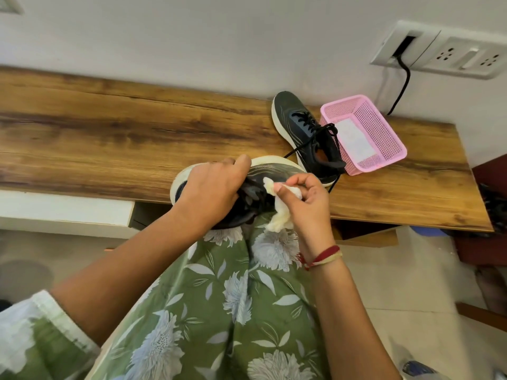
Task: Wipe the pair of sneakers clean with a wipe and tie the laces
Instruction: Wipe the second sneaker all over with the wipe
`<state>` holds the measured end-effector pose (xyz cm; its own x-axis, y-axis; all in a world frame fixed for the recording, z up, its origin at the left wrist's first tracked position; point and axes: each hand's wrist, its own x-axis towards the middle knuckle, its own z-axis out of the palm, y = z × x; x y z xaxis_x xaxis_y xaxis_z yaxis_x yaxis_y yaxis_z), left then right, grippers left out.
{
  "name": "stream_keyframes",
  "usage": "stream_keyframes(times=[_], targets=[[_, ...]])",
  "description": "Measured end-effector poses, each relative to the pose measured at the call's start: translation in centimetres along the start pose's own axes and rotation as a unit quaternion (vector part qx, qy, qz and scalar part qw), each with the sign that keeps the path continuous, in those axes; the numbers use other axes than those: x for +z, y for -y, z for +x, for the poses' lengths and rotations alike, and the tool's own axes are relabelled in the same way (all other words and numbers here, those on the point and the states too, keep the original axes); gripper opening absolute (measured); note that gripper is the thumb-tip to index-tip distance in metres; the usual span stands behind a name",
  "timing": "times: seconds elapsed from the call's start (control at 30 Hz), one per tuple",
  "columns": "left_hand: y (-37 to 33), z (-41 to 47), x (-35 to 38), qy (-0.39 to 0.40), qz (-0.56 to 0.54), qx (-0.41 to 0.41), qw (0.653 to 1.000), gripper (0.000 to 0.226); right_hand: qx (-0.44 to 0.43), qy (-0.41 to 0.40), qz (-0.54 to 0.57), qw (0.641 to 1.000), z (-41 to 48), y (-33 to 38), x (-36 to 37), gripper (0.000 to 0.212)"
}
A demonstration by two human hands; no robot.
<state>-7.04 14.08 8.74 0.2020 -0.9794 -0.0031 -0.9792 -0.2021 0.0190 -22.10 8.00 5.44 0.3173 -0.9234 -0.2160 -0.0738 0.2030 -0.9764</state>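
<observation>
A dark sneaker with a white sole (pixel 274 167) lies at the near edge of the wooden table (pixel 109 127), partly over my lap. My left hand (pixel 214 187) grips it over the top, covering much of the upper. My right hand (pixel 307 198) pinches a crumpled white wipe (pixel 279 218) against the sneaker's side near the laces. The second dark sneaker (pixel 304 127) stands farther back on the table, its black laces loose and trailing toward the first shoe.
A pink mesh basket (pixel 384 138) with a white packet inside sits right of the second sneaker. A wall socket panel (pixel 444 53) with a black cable hangs above it. My green floral clothing fills the foreground. The table's right end stops near dark furniture.
</observation>
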Motion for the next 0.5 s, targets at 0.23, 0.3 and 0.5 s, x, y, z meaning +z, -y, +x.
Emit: stream_keyframes(times=[0.23,0.3,0.5], targets=[[1.0,2.1,1.4,-0.029,0.037,0.020,0.999,0.029,0.011,-0.064,0.029,0.998,2.5,-0.8,1.2,0.019],[1.0,2.2,1.8,-0.050,0.029,0.035,0.998,0.039,0.004,-0.079,0.016,0.997,3.1,-0.9,1.2,0.018],[-0.6,1.8,4.0,-0.071,-0.082,-0.026,0.994,0.037,-0.038,-0.088,-0.159,0.983,3.8,-1.2,1.6,0.014]])
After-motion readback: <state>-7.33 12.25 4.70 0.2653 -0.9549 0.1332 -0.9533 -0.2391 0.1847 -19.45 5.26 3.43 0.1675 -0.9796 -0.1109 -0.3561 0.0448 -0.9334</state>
